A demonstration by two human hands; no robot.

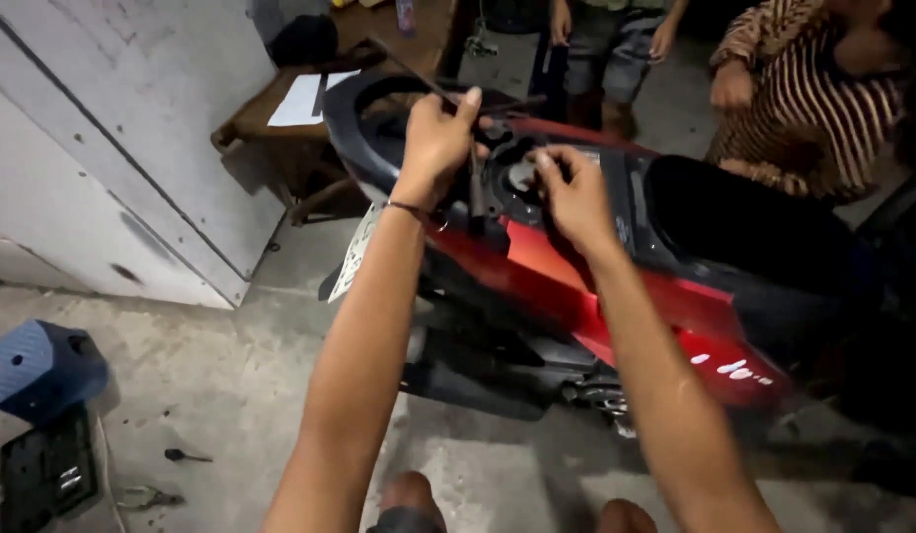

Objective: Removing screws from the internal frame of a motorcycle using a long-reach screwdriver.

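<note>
scooter (616, 286): red and black, tail end toward the camera, standing on the floor; both hands work on top of its rear, just behind the seat
seat (754, 217): black, right of the hands, apart from them
floor (231, 375): bare grey concrete, stained and scuffed
wall panel (113, 138): pale grey, scratched, left of the scooter
wooden table (280, 118): behind the scooter tail, a white sheet of paper (302, 99) lying on it
bystanders: two people at the far side; one in shorts (606, 39), one in a striped top (813, 89); their hands stay clear of the scooter
blue-grey block (38, 367): on the floor at lower left, well apart from the scooter
black tray (45, 474): just in front of the block
small tools (187, 456): dark pieces on the floor near the tray, too small to tell apart
left hand (438, 138): raised above the tail, fingers curled around a thin dark rod (419, 74) that runs up-left; thin band on the wrist
right hand (574, 197): partly open, fingertips (545, 160) pressed down at the rim of a round opening (522, 176) in the black top panel; grips nothing I can make out
rod look: slim, straight, dark, tilted
opening look: small, pale ring inside black trim, between the two hands
</note>
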